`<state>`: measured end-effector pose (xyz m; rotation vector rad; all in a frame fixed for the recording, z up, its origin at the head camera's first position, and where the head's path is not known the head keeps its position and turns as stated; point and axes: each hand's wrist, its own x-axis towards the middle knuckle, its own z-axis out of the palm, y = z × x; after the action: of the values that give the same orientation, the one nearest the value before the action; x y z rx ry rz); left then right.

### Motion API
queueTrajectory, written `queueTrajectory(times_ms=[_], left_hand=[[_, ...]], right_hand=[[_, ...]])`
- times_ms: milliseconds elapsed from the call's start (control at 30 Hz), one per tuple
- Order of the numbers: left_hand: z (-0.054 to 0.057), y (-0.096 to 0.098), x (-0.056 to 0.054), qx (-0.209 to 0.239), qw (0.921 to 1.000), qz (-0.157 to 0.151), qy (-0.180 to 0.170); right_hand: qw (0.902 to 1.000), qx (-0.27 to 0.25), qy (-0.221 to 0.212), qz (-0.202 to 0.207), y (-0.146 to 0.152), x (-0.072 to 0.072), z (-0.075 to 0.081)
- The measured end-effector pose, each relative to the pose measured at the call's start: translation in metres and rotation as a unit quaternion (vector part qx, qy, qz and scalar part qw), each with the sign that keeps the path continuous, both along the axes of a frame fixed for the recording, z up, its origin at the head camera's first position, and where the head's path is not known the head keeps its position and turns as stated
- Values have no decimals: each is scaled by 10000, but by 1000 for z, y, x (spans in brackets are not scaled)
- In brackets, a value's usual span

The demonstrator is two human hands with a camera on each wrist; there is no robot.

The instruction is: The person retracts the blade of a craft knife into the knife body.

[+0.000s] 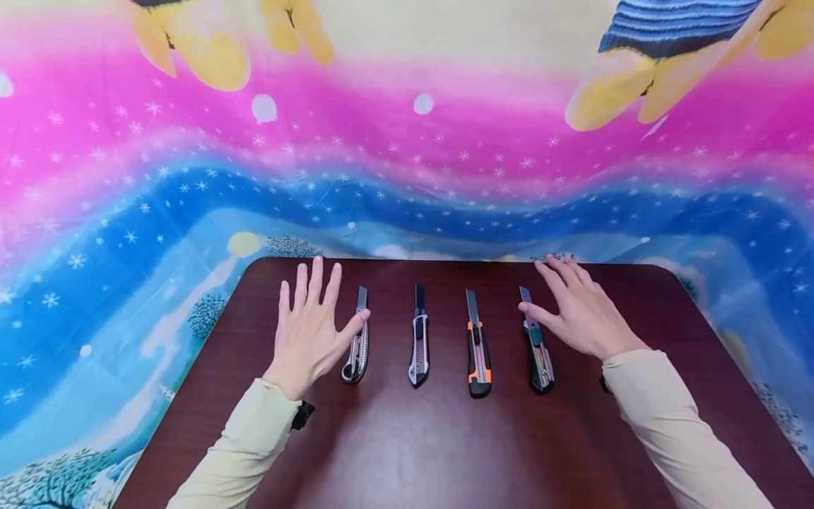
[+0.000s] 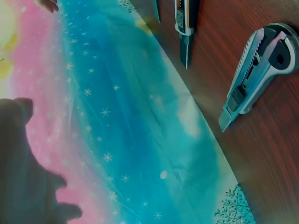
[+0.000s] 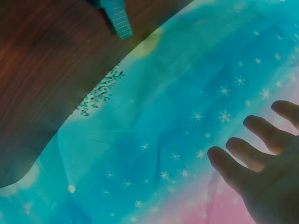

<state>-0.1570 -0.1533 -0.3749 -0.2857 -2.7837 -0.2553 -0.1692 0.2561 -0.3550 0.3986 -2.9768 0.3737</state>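
Several snap-off utility knives lie in a row on the table, blades out and pointing to the far edge. Leftmost is a silver knife (image 1: 357, 357) (image 2: 252, 74), then a grey-and-black knife (image 1: 419, 346) (image 2: 183, 23). An orange-and-black knife (image 1: 478, 357) follows, and a black knife (image 1: 539, 357) lies at the right; its blade (image 3: 120, 21) shows in the right wrist view. My left hand (image 1: 309, 329) hovers with fingers spread, its thumb overlapping the silver knife in the head view. Over the black knife's right side, my right hand (image 1: 581, 311) stays raised, fingers extended. Both hands hold nothing.
The dark red-brown wooden table (image 1: 407, 452) has rounded far corners. Behind it and along its sides hangs a colourful cloth (image 1: 407, 162) with snowflakes and cartoon figures. A black strap (image 1: 302, 416) sits on my left wrist below the pale sleeve (image 1: 254, 424).
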Motion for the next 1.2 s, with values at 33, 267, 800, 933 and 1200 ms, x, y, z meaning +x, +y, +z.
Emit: queueTrajectory(times_ms=[33,267,800,933,1200], left_hand=[[1,1,0,51,10000,-4,52],[7,6,4,267,9989,11,376],[-25,59,26,1919,9659,-1342,1103],[-50,85,37,2374,9577,-1586,365],[-79,138,63,3351,9079,-2126,-1353]], right_hand=[[9999,-36,115,16,0,1,2],[9940,-398,1012,61,2,7,12],[9331,-3117,1208,-1328,15,47,-3],[9022,-3929,736,-1618,19,56,-22],[8776,-4387,226,-1922,23,57,-62]])
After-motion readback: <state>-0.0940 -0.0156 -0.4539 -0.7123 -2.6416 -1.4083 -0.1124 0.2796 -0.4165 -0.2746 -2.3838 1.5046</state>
